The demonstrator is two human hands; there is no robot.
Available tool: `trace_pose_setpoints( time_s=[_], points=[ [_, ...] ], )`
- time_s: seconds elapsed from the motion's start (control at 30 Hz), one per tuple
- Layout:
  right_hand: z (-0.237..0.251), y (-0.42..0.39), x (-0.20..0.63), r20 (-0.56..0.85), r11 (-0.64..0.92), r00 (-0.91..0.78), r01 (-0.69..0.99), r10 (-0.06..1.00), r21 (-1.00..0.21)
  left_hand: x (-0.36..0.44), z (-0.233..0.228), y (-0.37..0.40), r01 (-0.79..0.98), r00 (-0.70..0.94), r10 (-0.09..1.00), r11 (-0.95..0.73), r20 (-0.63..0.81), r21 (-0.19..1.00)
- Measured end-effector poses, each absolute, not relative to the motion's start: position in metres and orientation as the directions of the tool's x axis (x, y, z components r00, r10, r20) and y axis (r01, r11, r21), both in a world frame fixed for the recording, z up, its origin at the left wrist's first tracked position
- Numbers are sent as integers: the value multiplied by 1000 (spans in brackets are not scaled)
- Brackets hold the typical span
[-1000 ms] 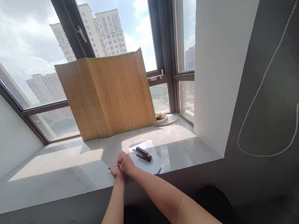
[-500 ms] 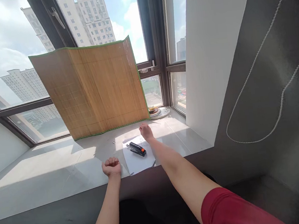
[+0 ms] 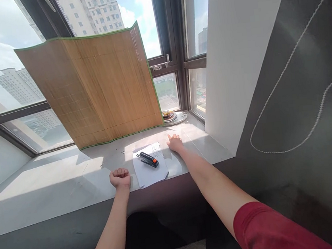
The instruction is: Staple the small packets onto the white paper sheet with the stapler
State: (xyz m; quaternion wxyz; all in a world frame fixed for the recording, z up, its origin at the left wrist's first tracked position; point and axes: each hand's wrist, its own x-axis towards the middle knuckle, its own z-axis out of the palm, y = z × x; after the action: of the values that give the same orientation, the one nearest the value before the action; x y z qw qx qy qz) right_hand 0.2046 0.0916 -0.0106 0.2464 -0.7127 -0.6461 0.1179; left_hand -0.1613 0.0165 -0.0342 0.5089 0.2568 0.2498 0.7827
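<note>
A black stapler (image 3: 148, 159) with an orange patch lies on white sheets of paper (image 3: 148, 177) near the sill's front edge. Its jaw end points to the back left. My left hand (image 3: 120, 178) rests on the sill just left of the paper, curled into a fist with the fingers upward; nothing shows in it. To the right of the paper, my right hand (image 3: 175, 143) is on or just above the sill. Its fingers are loosely spread and bent, and I see nothing held. Printing or marks show on the paper's upper right part.
A bamboo mat (image 3: 98, 88) with green edging leans against the window behind the sill (image 3: 56, 185). Stacked plates (image 3: 171, 118) stand in the corner right of it. Staple-like bits (image 3: 123, 151) lie left of the paper. A beaded cord (image 3: 280, 75) hangs at the right.
My right hand has moved right, off the paper's upper edge, and its fingers have loosened. My left hand stays in a fist. The view has tilted slightly downward.
</note>
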Motion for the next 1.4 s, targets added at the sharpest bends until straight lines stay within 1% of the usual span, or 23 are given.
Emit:
trace_pose_setpoints(
  time_s=[0.1,0.23,0.33,0.43,0.5,0.6,0.7,0.77,0.83,0.93,1.1,1.17,1.23,1.4],
  points=[
    [-13,85,209,164,-19,126,842,978,-538,-159,-30,17,-586,-354,923,-346,152,733],
    [-19,71,211,115,41,38,788,993,-614,-152,-26,25,-398,-348,923,-306,166,865],
    [-22,63,214,92,98,-46,692,995,-716,-147,-22,43,-178,-369,911,-266,187,947],
    [-22,61,223,83,133,-115,539,990,-832,-149,-12,70,103,-401,888,-201,225,974],
    [-22,61,231,88,138,-138,419,987,-897,-154,-3,89,307,-391,881,-149,267,940],
    [-21,61,240,97,132,-154,238,983,-962,-161,6,112,568,-279,907,-110,317,815],
    [-21,61,246,95,111,-179,82,979,-990,-160,3,124,729,-135,946,-106,294,676],
    [-21,60,248,89,90,-195,-2,977,-996,-155,-4,127,797,-92,963,-82,254,598],
    [-19,58,249,81,68,-207,-71,975,-995,-150,-11,125,848,-77,971,-55,225,527],
    [-16,56,249,70,38,-215,-149,974,-988,-147,-16,117,904,-54,973,-48,223,426],
    [-11,52,248,57,7,-214,-226,975,-974,-154,-13,111,958,-58,947,-37,316,286],
    [-10,52,249,53,-1,-216,-244,975,-970,-160,-12,113,964,-93,937,0,337,266],
    [-9,51,250,48,-10,-220,-257,974,-966,-166,-13,115,964,-119,938,31,326,263],
    [-8,50,252,32,-29,-224,-262,974,-965,-172,-20,112,961,-140,940,53,310,271]
  ],
)
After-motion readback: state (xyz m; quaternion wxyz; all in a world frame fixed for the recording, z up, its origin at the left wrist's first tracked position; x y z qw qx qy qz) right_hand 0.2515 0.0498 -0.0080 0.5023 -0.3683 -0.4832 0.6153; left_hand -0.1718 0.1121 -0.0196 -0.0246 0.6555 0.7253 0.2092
